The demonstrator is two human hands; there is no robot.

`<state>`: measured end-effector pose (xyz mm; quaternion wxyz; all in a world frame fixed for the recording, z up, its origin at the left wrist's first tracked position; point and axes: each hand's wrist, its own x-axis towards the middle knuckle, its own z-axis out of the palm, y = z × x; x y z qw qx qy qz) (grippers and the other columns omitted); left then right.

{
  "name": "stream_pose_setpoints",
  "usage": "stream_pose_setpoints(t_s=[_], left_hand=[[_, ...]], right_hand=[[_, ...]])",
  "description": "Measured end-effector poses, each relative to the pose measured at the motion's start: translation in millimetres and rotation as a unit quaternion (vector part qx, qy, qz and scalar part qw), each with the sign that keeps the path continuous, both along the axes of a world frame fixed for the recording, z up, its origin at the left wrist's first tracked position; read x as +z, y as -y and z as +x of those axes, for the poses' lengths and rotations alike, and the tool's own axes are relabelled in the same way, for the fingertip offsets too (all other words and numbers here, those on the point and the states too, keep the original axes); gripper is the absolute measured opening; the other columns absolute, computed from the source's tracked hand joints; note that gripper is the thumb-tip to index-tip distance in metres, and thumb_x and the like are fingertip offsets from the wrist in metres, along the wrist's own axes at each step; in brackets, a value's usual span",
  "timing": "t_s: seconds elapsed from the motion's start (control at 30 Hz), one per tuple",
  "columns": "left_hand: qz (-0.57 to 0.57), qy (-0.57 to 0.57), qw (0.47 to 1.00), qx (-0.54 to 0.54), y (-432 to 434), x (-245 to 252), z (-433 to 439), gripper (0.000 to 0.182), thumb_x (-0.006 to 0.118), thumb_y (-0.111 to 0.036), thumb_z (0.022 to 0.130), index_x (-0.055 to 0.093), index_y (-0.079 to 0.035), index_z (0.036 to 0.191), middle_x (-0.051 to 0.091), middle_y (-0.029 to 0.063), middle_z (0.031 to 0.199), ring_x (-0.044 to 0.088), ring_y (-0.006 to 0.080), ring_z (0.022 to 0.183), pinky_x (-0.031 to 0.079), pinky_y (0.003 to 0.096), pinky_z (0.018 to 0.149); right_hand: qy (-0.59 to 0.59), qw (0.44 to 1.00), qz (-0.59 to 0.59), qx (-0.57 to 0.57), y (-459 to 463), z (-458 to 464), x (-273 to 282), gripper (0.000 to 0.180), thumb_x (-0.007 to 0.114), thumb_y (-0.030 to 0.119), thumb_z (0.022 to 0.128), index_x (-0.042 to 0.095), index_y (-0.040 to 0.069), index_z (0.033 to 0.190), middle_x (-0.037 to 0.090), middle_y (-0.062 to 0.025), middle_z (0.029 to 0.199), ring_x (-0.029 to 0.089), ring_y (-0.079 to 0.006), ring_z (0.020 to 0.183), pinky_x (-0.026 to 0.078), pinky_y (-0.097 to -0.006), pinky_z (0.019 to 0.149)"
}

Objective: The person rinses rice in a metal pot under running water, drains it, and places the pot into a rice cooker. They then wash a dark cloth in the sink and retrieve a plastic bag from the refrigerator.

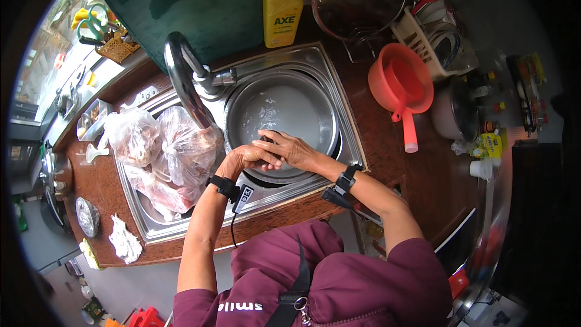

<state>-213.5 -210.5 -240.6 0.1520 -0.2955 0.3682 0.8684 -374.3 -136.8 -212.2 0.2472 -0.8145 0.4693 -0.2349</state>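
A steel basin with water in it sits in the right bowl of the sink. Over its near left part my left hand and my right hand meet, both around a small dark object that the fingers mostly hide; its kind cannot be told. The curved chrome faucet rises at the back, its spout end just left of the basin. Clear plastic bags of what looks like raw meat fill the left bowl, close to my left hand. Each wrist wears a black strap.
Behind the sink stand a green board and a yellow soap bottle. Red plastic dippers lie right of the sink, near a dish rack and a lidded pot. A crumpled white cloth rests at the counter's left.
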Motion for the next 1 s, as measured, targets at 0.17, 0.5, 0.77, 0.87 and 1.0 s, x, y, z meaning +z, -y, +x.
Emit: stream_pose_setpoints(t_s=[0.17,0.5,0.77,0.87,1.0], left_hand=[[-0.056,0.028,0.998,-0.019,0,-4,-5,0.02,0.073,-0.011,0.074,0.054,-0.007,0.067,0.048,-0.0021,0.055,0.042,0.007,0.045,0.028,0.0201,0.038],[-0.565,0.195,0.801,0.001,-28,-10,-27,0.029,0.068,-0.021,0.067,0.063,0.003,0.083,0.064,0.0228,0.076,0.063,0.0368,0.076,0.049,0.0411,0.068],[-0.67,0.19,0.713,-0.082,-35,0,-29,0.019,0.056,-0.015,0.073,0.066,0.0,0.075,0.062,0.0245,0.075,0.063,0.0383,0.071,0.051,0.0451,0.066],[-0.702,0.16,0.688,-0.09,-36,-1,-29,0.017,0.056,-0.015,0.072,0.065,-0.001,0.072,0.062,0.0233,0.073,0.063,0.038,0.068,0.051,0.0449,0.063],[-0.734,0.136,0.656,-0.113,-37,-5,-29,0.016,0.056,-0.016,0.074,0.064,-0.002,0.073,0.063,0.021,0.071,0.064,0.0354,0.067,0.052,0.0427,0.061]], right_hand=[[-0.021,0.998,-0.055,0.003,14,-3,-14,0.037,0.066,0.01,0.069,0.053,0.008,0.104,0.058,-0.0078,0.088,0.06,-0.0291,0.078,0.052,-0.0379,0.061],[-0.183,0.983,0.025,-0.014,20,-8,-25,0.015,0.063,0.012,0.068,0.06,0.001,0.078,0.063,-0.0194,0.072,0.064,-0.033,0.068,0.052,-0.0407,0.058],[-0.154,0.961,0.204,-0.104,7,-1,-26,0.017,0.057,0.008,0.062,0.063,-0.006,0.069,0.062,-0.0271,0.077,0.062,-0.041,0.075,0.051,-0.0461,0.068],[-0.103,0.946,0.273,-0.142,2,0,-30,0.02,0.055,0.008,0.062,0.062,-0.008,0.072,0.06,-0.03,0.079,0.061,-0.044,0.079,0.049,-0.0481,0.072],[-0.046,0.918,0.34,-0.197,-7,1,-37,0.023,0.055,0.008,0.062,0.062,-0.009,0.075,0.059,-0.0317,0.08,0.059,-0.0459,0.082,0.048,-0.0487,0.075]])
